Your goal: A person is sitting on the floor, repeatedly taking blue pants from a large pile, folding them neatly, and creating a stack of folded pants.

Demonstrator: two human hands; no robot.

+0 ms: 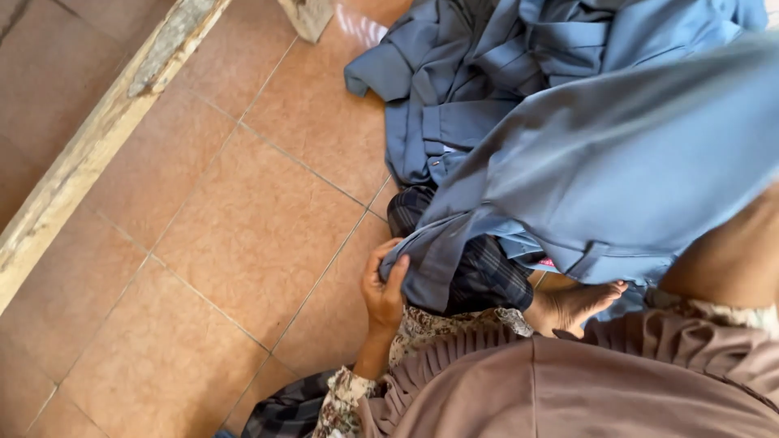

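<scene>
Blue-grey trousers [617, 154] were spread from the upper right down over the person's lap, above more blue-grey clothes [462, 73] heaped on the orange tiled floor [227, 227]. The left hand [383, 290] had its fingers [395, 274] closed around one lower corner of the trousers. The right hand was out of view.

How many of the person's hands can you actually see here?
1. The left hand grips the corner of the blue-grey garment low in the middle of the picture. The right forearm shows at the right edge, but its hand is hidden behind the cloth.
</scene>
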